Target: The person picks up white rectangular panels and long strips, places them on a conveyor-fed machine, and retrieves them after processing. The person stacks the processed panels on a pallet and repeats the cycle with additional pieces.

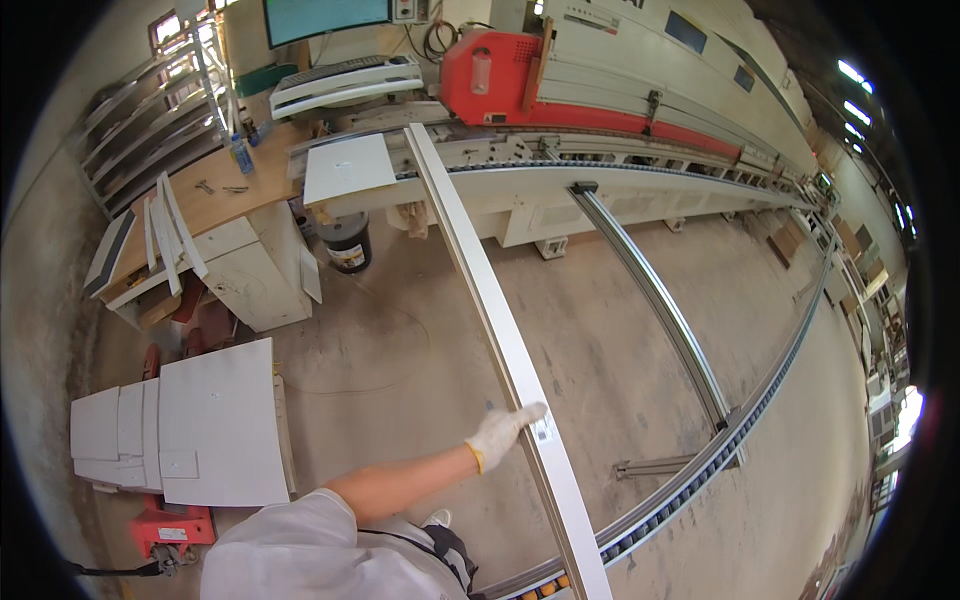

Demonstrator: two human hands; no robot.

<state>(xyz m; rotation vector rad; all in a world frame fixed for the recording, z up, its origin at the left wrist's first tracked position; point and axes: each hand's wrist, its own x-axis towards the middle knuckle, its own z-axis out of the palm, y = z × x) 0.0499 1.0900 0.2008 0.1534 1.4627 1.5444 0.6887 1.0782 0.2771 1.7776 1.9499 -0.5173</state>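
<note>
A long, narrow white panel (484, 290) runs from the machine bed at the far side down to the roller track at the lower edge. More than one layer seems to show along its left edge. My left hand (507, 432), in a pale knit glove with a yellow cuff, grips that edge around the middle of its near half. The thumb lies on top, close to a small label (544, 434); the other fingers are hidden. My right hand does not show.
A red and white machine (490, 78) stands at the back, with a square white board (348, 168) on its bed. A curved roller track (745, 430) and metal crossbar (655, 300) lie right. Stacked white boards (220, 425), a desk (240, 165) and black bucket (346, 243) are left.
</note>
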